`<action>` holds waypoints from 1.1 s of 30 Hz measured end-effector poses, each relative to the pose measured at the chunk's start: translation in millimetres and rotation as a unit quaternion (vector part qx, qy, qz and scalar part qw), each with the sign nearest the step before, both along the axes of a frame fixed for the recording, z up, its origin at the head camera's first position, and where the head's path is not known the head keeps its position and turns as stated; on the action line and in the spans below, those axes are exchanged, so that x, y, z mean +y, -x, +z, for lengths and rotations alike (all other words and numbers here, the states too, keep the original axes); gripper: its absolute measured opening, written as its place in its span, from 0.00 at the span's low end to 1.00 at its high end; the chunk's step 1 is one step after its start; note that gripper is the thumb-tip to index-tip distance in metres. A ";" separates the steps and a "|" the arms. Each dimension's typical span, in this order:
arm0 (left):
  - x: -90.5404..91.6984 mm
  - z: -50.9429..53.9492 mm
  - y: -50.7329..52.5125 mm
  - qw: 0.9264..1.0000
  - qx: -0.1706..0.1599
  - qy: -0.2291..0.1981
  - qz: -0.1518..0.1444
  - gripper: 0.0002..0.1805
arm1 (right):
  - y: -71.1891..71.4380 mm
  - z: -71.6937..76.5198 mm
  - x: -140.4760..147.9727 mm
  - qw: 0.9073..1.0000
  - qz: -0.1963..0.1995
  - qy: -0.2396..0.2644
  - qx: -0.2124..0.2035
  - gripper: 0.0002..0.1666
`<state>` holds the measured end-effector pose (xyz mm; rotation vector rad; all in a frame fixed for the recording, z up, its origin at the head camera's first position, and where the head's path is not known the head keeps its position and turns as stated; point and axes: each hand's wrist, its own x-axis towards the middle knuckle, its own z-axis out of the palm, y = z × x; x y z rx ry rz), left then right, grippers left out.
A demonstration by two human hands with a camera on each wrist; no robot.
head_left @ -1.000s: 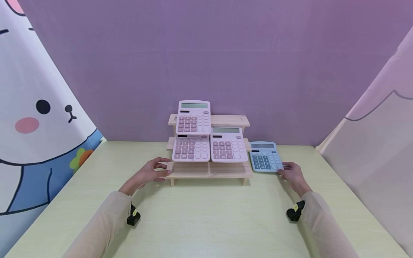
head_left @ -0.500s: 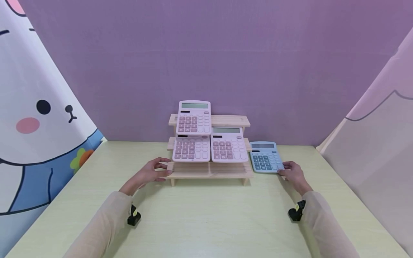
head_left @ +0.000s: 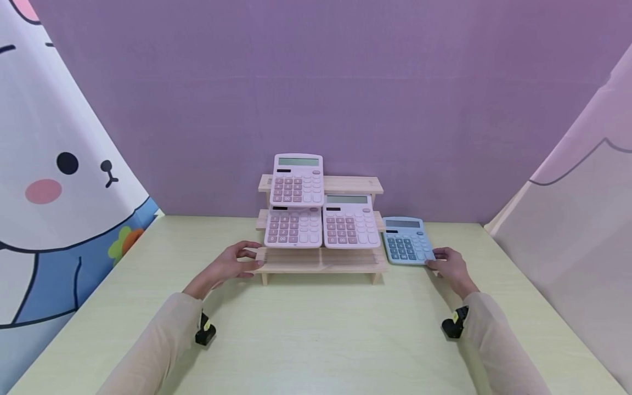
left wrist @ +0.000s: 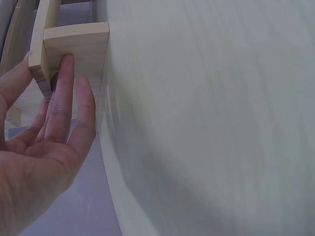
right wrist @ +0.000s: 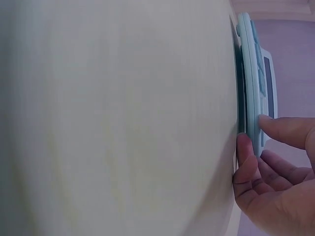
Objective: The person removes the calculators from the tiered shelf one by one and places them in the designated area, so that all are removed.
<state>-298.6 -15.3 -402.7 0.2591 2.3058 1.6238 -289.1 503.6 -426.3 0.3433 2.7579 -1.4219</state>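
Observation:
A three-tier wooden display stand (head_left: 321, 267) stands on the table against the purple backdrop. My left hand (head_left: 231, 265) holds the left end of its bottom shelf, thumb above and fingers beneath, as the left wrist view shows on the shelf board (left wrist: 76, 30). One pink calculator (head_left: 297, 181) leans on the top tier. Below it, on the middle tier, are a second pink calculator (head_left: 293, 227), partly covered, and a third pink calculator (head_left: 351, 222). Right of the stand, a blue calculator (head_left: 407, 241) lies on the table; my right hand (head_left: 448, 269) pinches its near right corner.
The pale wood-grain table (head_left: 316, 334) stretches in front of the stand. A purple backdrop (head_left: 316, 99) rises behind it. On the left hangs a cartoon-printed cloth (head_left: 64, 230), and a pale cloth (head_left: 582, 236) is on the right.

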 end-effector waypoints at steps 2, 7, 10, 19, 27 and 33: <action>-0.1 0.3 0.0 1.000 0.000 -0.001 0.000 0.35 | 0.0 0.2 0.3 1.000 -0.001 -0.002 0.001 0.32; -0.4 -0.6 0.6 1.000 0.002 -0.003 -0.002 0.35 | 1.1 -1.5 1.2 1.000 -0.002 -0.003 0.001 0.31; -0.5 -1.5 1.4 1.000 0.001 -0.003 -0.002 0.35 | 1.5 -2.6 1.5 1.000 0.000 -0.004 0.001 0.31; -0.1 -0.7 0.4 1.000 0.002 -0.003 0.000 0.34 | 1.9 -2.9 0.6 1.000 0.003 -0.002 -0.004 0.31; 0.6 -0.9 0.4 1.000 0.003 0.002 0.003 0.34 | 1.9 -4.4 -0.3 1.000 -0.009 -0.003 0.000 0.31; 0.6 -0.4 0.8 1.000 0.000 0.001 0.007 0.34 | 1.2 -3.2 0.3 1.000 -0.014 -0.003 0.007 0.31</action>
